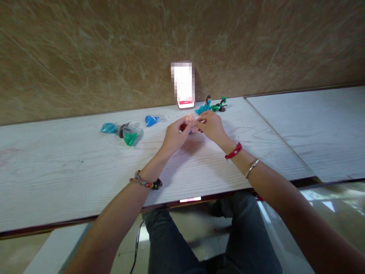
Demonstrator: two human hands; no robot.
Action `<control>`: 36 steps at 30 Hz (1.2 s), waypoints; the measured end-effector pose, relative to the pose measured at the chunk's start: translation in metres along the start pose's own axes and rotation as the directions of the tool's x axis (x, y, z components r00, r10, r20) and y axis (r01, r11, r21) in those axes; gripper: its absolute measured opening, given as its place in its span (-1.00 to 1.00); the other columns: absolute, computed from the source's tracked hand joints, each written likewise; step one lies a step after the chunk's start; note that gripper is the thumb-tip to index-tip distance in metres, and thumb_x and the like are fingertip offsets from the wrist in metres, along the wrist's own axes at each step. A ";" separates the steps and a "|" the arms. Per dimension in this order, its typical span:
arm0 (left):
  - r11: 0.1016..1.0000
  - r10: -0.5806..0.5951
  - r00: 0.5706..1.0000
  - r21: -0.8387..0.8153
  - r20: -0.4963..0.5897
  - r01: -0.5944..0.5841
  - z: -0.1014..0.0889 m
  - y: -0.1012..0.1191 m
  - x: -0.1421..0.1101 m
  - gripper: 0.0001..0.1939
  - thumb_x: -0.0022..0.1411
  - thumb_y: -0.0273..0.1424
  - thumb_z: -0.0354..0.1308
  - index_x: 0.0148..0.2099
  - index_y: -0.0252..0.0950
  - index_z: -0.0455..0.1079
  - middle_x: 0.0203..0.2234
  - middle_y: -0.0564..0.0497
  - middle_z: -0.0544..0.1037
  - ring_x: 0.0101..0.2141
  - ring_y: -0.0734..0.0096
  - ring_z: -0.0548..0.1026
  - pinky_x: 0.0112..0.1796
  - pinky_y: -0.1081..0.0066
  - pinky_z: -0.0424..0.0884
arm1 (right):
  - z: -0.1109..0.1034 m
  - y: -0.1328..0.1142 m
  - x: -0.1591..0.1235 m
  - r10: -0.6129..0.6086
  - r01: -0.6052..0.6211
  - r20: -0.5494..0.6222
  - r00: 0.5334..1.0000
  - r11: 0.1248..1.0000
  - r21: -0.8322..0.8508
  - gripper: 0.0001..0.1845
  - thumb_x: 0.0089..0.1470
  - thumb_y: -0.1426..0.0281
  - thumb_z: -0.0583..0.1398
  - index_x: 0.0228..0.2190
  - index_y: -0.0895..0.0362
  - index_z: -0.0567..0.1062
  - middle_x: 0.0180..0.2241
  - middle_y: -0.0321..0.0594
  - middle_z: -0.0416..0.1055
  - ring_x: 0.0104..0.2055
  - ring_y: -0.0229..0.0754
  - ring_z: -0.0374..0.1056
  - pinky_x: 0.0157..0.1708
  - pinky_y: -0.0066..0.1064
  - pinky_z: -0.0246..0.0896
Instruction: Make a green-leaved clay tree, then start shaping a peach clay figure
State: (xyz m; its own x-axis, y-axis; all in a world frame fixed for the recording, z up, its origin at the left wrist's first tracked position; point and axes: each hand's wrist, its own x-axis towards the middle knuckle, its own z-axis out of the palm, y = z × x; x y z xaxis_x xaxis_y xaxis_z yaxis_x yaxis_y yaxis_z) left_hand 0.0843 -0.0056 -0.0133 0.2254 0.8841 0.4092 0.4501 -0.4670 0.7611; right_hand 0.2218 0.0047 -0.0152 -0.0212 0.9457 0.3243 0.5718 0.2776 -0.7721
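A small clear plastic bag with peach-coloured stuff in it [189,117] is between my two hands over the table. The fingers of my left hand [177,133] are closed on its left side. My right hand [211,125] pinches its clear plastic at the right. A bit of blue shows below the fingers, too small to name. Just beyond my right hand stands a small turquoise figure with a brown top [204,107]. Touching or close beside it is a green and brown tree-like model [219,105].
Clear bags with blue [151,120], teal [109,128] and green [130,139] contents lie to the left, with a dark brown lump [121,131] among them. A phone [183,84] leans upright against the marbled wall. The white table's [85,179] front edge runs above my legs.
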 end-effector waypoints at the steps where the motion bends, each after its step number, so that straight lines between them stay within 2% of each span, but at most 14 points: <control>1: 1.000 -0.003 1.000 -0.003 -0.008 0.003 -0.001 -0.001 0.001 -0.80 0.10 -0.43 0.02 -0.56 -0.31 0.21 -0.69 0.15 0.25 -0.60 0.57 0.19 -0.52 0.49 0.11 | -0.001 -0.001 0.000 0.053 -0.056 0.054 0.997 0.996 0.070 -0.84 -0.10 0.43 0.15 -0.56 0.25 0.50 -0.49 -0.16 0.38 -0.47 -0.27 0.32 -0.44 -0.39 0.26; 3: 1.000 -0.003 1.000 -0.020 -0.002 0.003 -0.003 -0.006 0.002 -0.79 0.10 -0.41 0.02 -0.56 -0.30 0.19 -0.68 0.15 0.24 -0.59 0.57 0.19 -0.52 0.49 0.11 | -0.004 -0.003 -0.002 0.110 -0.142 0.176 0.978 0.973 0.180 -0.79 -0.07 0.37 0.14 -0.53 0.26 0.50 -0.58 -0.20 0.36 -0.54 -0.31 0.31 -0.51 -0.43 0.25; 5: 0.999 0.007 0.999 -0.046 0.034 -0.006 -0.004 -0.011 0.002 -0.79 0.11 -0.39 0.01 -0.54 -0.30 0.18 -0.66 0.14 0.25 -0.57 0.57 0.21 -0.50 0.50 0.12 | -0.007 -0.004 -0.004 0.071 -0.121 0.253 0.965 0.974 0.189 -0.77 -0.07 0.34 0.15 -0.53 0.26 0.51 -0.61 -0.23 0.36 -0.57 -0.34 0.30 -0.54 -0.48 0.23; 8: 0.997 0.028 0.996 -0.076 0.089 -0.021 -0.004 -0.014 0.000 -0.82 0.13 -0.40 -0.01 -0.51 -0.30 0.18 -0.61 0.13 0.30 -0.54 0.57 0.26 -0.47 0.51 0.17 | -0.010 -0.003 -0.005 -0.034 0.022 0.262 0.965 0.999 0.050 -0.78 -0.09 0.33 0.18 -0.58 0.23 0.51 -0.64 -0.27 0.34 -0.61 -0.38 0.26 -0.59 -0.54 0.15; 10: 0.996 0.030 0.995 -0.084 0.100 -0.022 -0.004 -0.013 -0.001 -0.83 0.14 -0.41 -0.02 -0.50 -0.30 0.17 -0.60 0.13 0.30 -0.53 0.58 0.26 -0.47 0.51 0.19 | -0.010 0.000 -0.003 -0.064 0.071 0.253 0.965 0.997 -0.020 -0.77 -0.09 0.33 0.18 -0.61 0.23 0.51 -0.67 -0.29 0.31 -0.64 -0.41 0.23 -0.61 -0.55 0.10; 13: 0.995 0.035 0.994 -0.096 0.105 -0.025 -0.004 -0.008 -0.003 -0.83 0.15 -0.41 -0.03 -0.49 -0.29 0.16 -0.61 0.13 0.27 -0.54 0.58 0.25 -0.48 0.52 0.19 | -0.009 0.004 -0.001 -0.082 0.080 0.287 0.954 0.997 0.019 -0.72 -0.08 0.29 0.18 -0.63 0.23 0.49 -0.68 -0.31 0.29 -0.66 -0.41 0.21 -0.62 -0.54 0.09; 17: 0.988 0.080 0.990 -0.141 0.115 -0.063 -0.003 -0.005 -0.003 -0.83 0.16 -0.40 -0.04 -0.47 -0.29 0.14 -0.58 0.13 0.27 -0.53 0.60 0.24 -0.47 0.53 0.21 | -0.008 0.007 -0.002 -0.038 -0.039 0.372 0.927 0.980 0.197 -0.70 -0.07 0.25 0.18 -0.63 0.23 0.45 -0.68 -0.33 0.27 -0.65 -0.42 0.22 -0.63 -0.55 0.14; 20: 0.973 0.071 0.988 -0.228 0.137 -0.039 -0.002 -0.004 -0.002 -0.83 0.18 -0.41 -0.06 -0.47 -0.28 0.11 -0.52 0.12 0.30 -0.52 0.62 0.25 -0.46 0.54 0.24 | -0.010 0.003 -0.005 0.001 -0.130 0.419 0.908 0.952 0.279 -0.72 -0.06 0.27 0.18 -0.62 0.23 0.43 -0.66 -0.32 0.27 -0.65 -0.43 0.21 -0.63 -0.55 0.16; 25: 0.948 0.061 0.984 -0.318 0.167 -0.005 -0.001 0.001 -0.003 -0.79 0.21 -0.39 -0.07 -0.48 -0.28 0.08 -0.51 0.11 0.29 -0.52 0.63 0.28 -0.48 0.56 0.26 | -0.012 -0.002 -0.007 0.010 -0.155 0.425 0.905 0.939 0.306 -0.74 -0.05 0.30 0.19 -0.60 0.26 0.43 -0.63 -0.29 0.29 -0.65 -0.45 0.19 -0.64 -0.56 0.15; 28: 0.945 0.093 0.985 -0.325 0.143 -0.043 -0.001 0.000 -0.002 -0.77 0.20 -0.38 -0.05 -0.49 -0.29 0.08 -0.57 0.13 0.26 -0.55 0.64 0.25 -0.50 0.57 0.25 | -0.010 0.003 -0.004 -0.029 -0.106 0.409 0.912 0.947 0.304 -0.69 -0.05 0.25 0.18 -0.59 0.27 0.44 -0.65 -0.29 0.29 -0.65 -0.45 0.19 -0.63 -0.56 0.16; 32: 0.954 0.102 0.989 -0.293 0.111 -0.066 0.001 -0.006 -0.001 -0.77 0.20 -0.40 -0.04 -0.50 -0.30 0.09 -0.61 0.15 0.23 -0.58 0.66 0.22 -0.52 0.58 0.21 | -0.005 0.011 0.000 -0.069 -0.008 0.324 0.944 0.973 0.229 -0.65 -0.08 0.19 0.18 -0.60 0.26 0.46 -0.69 -0.32 0.26 -0.68 -0.44 0.18 -0.63 -0.55 0.14; 36: 0.973 0.007 0.998 -0.230 0.062 0.007 0.005 -0.012 -0.001 -0.80 0.21 -0.37 -0.06 -0.47 -0.29 0.13 -0.61 0.14 0.28 -0.58 0.65 0.27 -0.55 0.58 0.20 | -0.005 0.012 0.001 -0.052 0.010 0.284 0.957 0.989 0.150 -0.64 -0.03 0.20 0.13 -0.56 0.26 0.49 -0.72 -0.33 0.23 -0.68 -0.42 0.18 -0.62 -0.53 0.10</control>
State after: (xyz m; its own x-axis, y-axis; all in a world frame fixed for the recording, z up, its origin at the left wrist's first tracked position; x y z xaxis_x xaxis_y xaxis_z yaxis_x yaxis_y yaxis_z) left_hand 0.0828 -0.0009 -0.0249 0.2819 0.8798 0.3826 0.2414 -0.4510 0.8593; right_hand 0.2328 0.0087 -0.0217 -0.2829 0.9389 0.1958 0.4423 0.3089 -0.8420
